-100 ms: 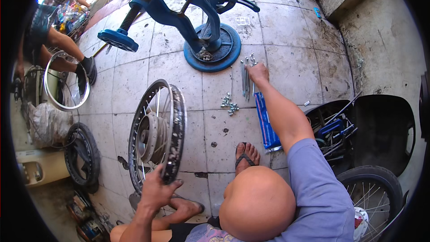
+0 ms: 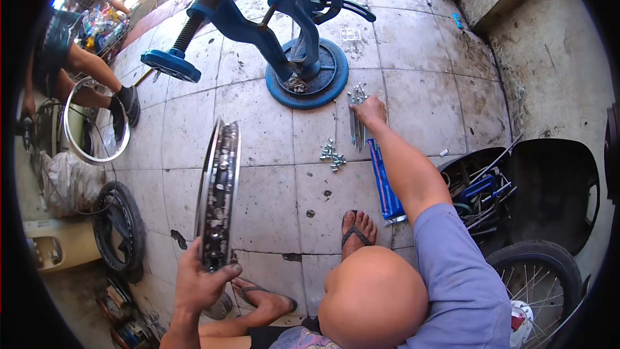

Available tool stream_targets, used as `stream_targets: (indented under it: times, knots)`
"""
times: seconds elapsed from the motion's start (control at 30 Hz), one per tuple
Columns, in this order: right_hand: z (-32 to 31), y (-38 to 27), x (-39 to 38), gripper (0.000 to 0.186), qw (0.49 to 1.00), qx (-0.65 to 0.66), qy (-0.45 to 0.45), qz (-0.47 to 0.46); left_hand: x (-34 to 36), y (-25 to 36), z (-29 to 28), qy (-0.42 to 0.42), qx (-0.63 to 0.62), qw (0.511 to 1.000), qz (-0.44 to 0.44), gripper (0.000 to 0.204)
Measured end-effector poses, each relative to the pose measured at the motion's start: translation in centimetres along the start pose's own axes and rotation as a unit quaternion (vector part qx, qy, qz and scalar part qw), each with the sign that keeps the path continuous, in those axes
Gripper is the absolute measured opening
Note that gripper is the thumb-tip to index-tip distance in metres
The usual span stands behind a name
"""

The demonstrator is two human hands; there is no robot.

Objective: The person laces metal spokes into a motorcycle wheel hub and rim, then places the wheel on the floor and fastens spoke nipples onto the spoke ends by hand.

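My left hand (image 2: 201, 278) grips the lower edge of a spoked metal wheel rim (image 2: 221, 194), its thumb over the near side. The rim stands upright, nearly edge-on to me, so its hub is hidden. Out in front, my right hand (image 2: 371, 112) is closed at a bundle of metal spokes (image 2: 356, 113) lying on the tiles, fingers curled round some of them; how many is hidden. A small pile of spoke nipples (image 2: 332, 156) lies nearer me. Beside my right forearm is a blue packet (image 2: 385, 184).
A blue metal stand (image 2: 307, 84) rises ahead. A black case of tools (image 2: 481, 190) and a tyred wheel (image 2: 536, 284) are at right. On the left are a bare rim (image 2: 68, 126), a black tyred wheel (image 2: 118, 229) and another person (image 2: 84, 64).
My left hand has turned the wheel rim from an angled view to nearly edge-on, hiding its hub and spokes. My right hand stays at the spokes.
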State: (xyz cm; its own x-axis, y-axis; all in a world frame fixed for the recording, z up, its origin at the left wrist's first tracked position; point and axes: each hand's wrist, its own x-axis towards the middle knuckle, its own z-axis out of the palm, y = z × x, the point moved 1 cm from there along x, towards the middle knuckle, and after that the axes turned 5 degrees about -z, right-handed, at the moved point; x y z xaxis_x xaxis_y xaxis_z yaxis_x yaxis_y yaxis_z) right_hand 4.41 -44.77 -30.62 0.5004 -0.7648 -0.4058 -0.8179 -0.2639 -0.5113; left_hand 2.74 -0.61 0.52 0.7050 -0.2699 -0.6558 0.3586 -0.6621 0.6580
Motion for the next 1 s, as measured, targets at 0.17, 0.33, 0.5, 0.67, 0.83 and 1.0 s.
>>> stream_targets:
  times: [0.17,0.33,0.5,0.67,0.83,1.0]
  knots:
    - [0.5,1.9,2.6,0.054,1.0,-0.001,-0.01,0.011,-3.0,1.5,-3.5,0.084,-0.113,0.99,-0.006,0.049]
    - [0.9,2.5,3.3,0.052,0.999,-0.021,-0.032,-0.028,-4.7,-0.2,-4.2,0.12,-0.195,0.973,0.04,0.058]
    - [2.1,4.3,3.8,0.048,0.982,-0.092,-0.017,-0.165,-5.1,-1.7,-5.5,0.131,-0.247,0.957,0.078,0.057]
    - [-0.9,5.9,3.8,0.046,0.984,0.106,-0.003,-0.142,-5.2,-4.7,-8.8,0.121,-0.31,0.938,0.097,0.054]
    - [-3.5,2.6,1.0,0.029,0.76,0.616,-0.189,0.08,-7.0,-6.7,-10.0,0.154,-0.344,0.919,0.112,0.043]
    - [-7.0,-0.9,-7.1,0.027,0.881,0.361,-0.304,0.018,-7.5,-6.1,-11.3,0.085,-0.396,0.913,0.045,0.018]
